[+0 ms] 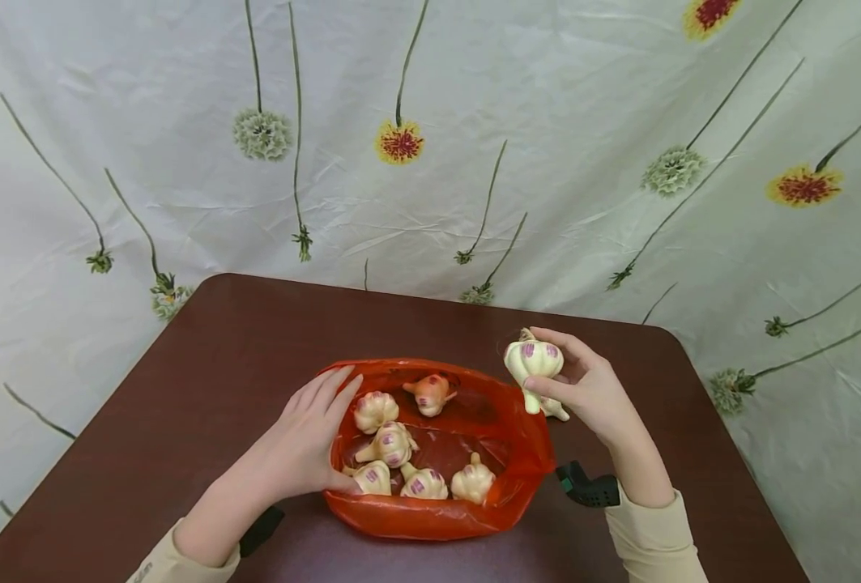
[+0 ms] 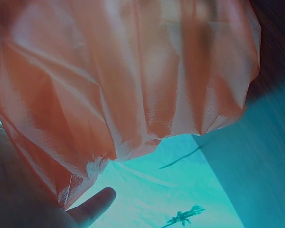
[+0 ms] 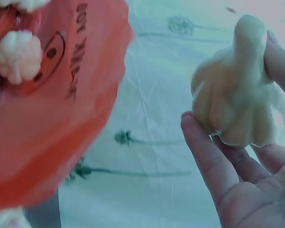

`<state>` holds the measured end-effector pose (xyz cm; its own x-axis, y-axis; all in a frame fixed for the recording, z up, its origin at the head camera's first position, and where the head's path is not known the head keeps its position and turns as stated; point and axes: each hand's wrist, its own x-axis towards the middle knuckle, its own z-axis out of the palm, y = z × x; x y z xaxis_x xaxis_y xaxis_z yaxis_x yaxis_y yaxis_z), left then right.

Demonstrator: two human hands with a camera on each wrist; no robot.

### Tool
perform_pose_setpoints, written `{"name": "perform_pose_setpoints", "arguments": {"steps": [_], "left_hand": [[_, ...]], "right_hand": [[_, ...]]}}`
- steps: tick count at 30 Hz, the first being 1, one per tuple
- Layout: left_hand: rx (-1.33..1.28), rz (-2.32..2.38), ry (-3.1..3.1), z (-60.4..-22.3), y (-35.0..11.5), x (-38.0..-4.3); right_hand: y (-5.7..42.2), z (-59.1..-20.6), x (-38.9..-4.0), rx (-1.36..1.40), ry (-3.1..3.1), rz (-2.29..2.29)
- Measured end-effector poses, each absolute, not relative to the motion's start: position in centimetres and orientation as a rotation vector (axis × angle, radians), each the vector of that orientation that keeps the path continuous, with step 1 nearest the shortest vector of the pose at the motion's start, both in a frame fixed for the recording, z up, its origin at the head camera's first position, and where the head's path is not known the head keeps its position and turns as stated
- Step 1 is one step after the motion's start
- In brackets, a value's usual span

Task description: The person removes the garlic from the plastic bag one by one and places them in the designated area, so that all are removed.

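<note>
A red plastic bag (image 1: 430, 518) stands on the table with its mouth wide. Inside it lie several garlic bulbs (image 1: 391, 444), white with purple patches, and one more orange-looking bulb (image 1: 430, 394) by the back wall. My left hand (image 1: 306, 441) rests at the bag's left rim, fingers extended and spread; in the left wrist view the bag hides most of that hand. To the right of the bag, my right hand (image 1: 583, 385) holds a garlic bulb (image 1: 532, 360) in the air between thumb and fingers, its stem pointing down. Another bulb (image 1: 554, 409) shows partly behind it.
The dark brown table (image 1: 255, 340) extends around the bag on all sides. Behind it hangs a pale cloth (image 1: 547, 97) printed with flowers and stems. Black devices (image 1: 586, 486) sit at both wrists.
</note>
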<state>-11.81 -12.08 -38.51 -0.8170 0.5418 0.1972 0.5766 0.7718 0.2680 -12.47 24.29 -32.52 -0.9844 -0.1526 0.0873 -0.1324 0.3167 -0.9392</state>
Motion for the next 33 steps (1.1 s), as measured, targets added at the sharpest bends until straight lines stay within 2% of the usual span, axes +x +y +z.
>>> {"name": "perform_pose_setpoints", "arguments": {"steps": [8, 17, 33], "left_hand": [[-0.903, -0.487, -2.86, -38.5, -12.0, -11.8], [-0.91, -0.484, -2.842, -38.6, -12.0, -11.7], [-0.923, -0.464, -2.824, -38.7, -12.2, -11.8]], "right_hand": [[27.5, -33.6, -12.3, 0.016, 2.645, -1.819], [30.7, -37.5, -12.9, 0.314, 2.743, -1.526], [32.7, -43.4, -14.6, 0.429, 2.888, -1.221]]}}
